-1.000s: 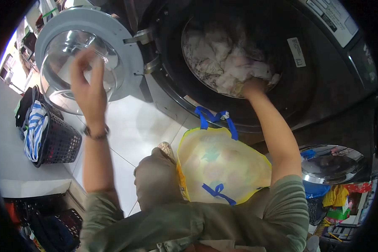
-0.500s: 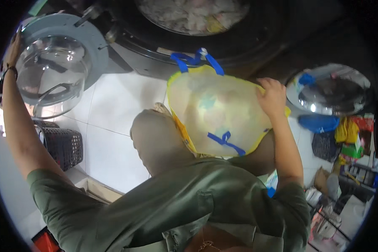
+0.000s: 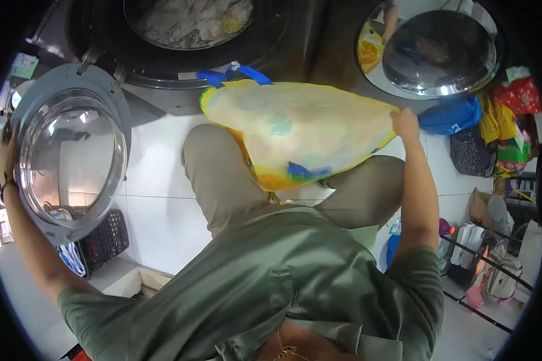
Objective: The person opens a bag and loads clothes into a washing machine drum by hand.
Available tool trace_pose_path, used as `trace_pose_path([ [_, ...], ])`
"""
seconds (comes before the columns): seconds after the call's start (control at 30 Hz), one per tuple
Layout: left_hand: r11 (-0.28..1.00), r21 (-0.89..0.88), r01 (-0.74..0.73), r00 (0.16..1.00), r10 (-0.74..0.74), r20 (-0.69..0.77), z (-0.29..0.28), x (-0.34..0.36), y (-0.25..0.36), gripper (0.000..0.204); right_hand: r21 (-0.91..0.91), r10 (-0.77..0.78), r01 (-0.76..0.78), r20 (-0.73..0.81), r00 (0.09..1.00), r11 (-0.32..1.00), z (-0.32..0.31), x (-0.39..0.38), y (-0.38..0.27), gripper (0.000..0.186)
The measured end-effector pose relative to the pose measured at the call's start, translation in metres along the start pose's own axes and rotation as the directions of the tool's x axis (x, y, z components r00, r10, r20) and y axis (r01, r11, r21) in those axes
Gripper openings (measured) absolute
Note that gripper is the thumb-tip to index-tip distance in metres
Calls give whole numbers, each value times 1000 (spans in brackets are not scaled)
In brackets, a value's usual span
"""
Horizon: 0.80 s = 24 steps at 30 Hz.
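Note:
At the far left, my left hand (image 3: 6, 147) is on the outer rim of an open round washing machine door (image 3: 120, 114) with a clear glass bowl. Its fingers lie along the edge, partly in shadow. My right hand (image 3: 406, 125) is closed on the right corner of a yellow-edged, pale translucent bag (image 3: 319, 123) with blue straps. The bag is pulled out sideways above my knees, its left end close to the machine front. Behind it, the drum opening (image 3: 190, 24) shows whitish crumpled laundry with a yellow patch.
A second round machine door (image 3: 430, 54) is at the upper right. Blue (image 3: 451, 115), yellow and red bags lie below it. A black perforated basket (image 3: 105, 240) stands under the left door. A rack with dark rails (image 3: 488, 259) holds assorted items at the lower right.
The view has shifted to the right. The left door has swung round with my left hand, its glass now facing me more. My right hand has drawn the bag's corner out, stretching it flatter.

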<state>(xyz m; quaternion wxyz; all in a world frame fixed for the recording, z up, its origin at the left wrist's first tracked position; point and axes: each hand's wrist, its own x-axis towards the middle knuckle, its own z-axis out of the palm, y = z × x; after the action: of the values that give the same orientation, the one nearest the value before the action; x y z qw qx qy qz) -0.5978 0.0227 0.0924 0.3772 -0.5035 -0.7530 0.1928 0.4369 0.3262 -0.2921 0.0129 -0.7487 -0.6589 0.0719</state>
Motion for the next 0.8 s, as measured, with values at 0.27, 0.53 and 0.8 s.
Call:
trace_pose_path([
  [0.27, 826, -526, 204, 978, -146, 150, -116, -72, 41, 60, 260, 510, -441, -357, 783, 859, -43, -25, 209, 38],
  [0.53, -25, -962, 271, 962, 20, 271, -249, -83, 174, 62, 996, 805, 90, -47, 591, -7, 35, -144, 294, 65],
  [0.8, -115, -980, 165, 935, -298, 192, -236, 37, 230, 66, 939, 892, -341, 199, 406, -55, 191, -288, 277, 31],
])
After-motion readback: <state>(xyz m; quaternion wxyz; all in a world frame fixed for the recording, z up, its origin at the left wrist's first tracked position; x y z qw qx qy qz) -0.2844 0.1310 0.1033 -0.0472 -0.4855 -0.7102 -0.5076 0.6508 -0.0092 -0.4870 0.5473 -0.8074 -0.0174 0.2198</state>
